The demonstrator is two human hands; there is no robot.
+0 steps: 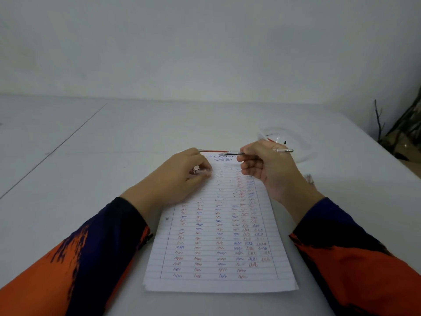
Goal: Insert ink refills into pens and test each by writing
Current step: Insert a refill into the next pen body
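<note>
Pen with slim clear barrel and metal tip point(234, 153) sat level above the top edge of the white ruled writing pad point(218, 236), pinched in the curled fingers point(247, 159) of the right hand point(268, 169), tip pointing left. Left hand point(182, 176) rested on the pad's upper left, its fingers curled round a small clear pen part with red inside point(200, 171); exact part could not be told. Progress looked well along: the pad carried many rows of red and blue zigzag test scribbles, bottom to near the top, upper lines sparser. This pen seemed mid-assembly, its test not yet written. Clear plastic bag point(280, 135) lay on the white bench point(91, 167) behind the right hand, with some red and black bits inside; how many were left was unclear. Pad header partly read "S M K JAMBATAN PU…"; smaller lines illegible.
</note>
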